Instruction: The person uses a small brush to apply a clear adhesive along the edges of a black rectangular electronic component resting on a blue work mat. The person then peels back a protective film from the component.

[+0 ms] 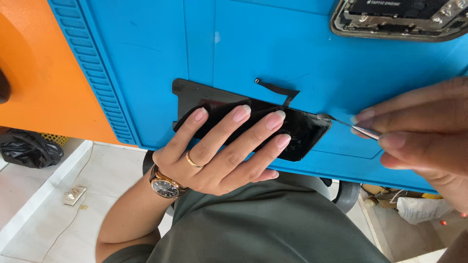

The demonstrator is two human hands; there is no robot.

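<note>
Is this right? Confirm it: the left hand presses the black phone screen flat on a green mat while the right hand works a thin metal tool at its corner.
One detail is wrong: the mat is blue, not green, as the head view shows. The left hand does press the black screen flat on it, and the right hand holds the thin metal tool at the screen's corner.

Gold wristwatch [165, 186], gold ring [193, 160], olive-green clothing [263, 229].

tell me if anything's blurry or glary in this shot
Head view: even daylight, soft shadows; the left hand and black screen are sharp; the right hand, nearest the lens, is slightly soft; mild sheen on the blue mat.
</note>
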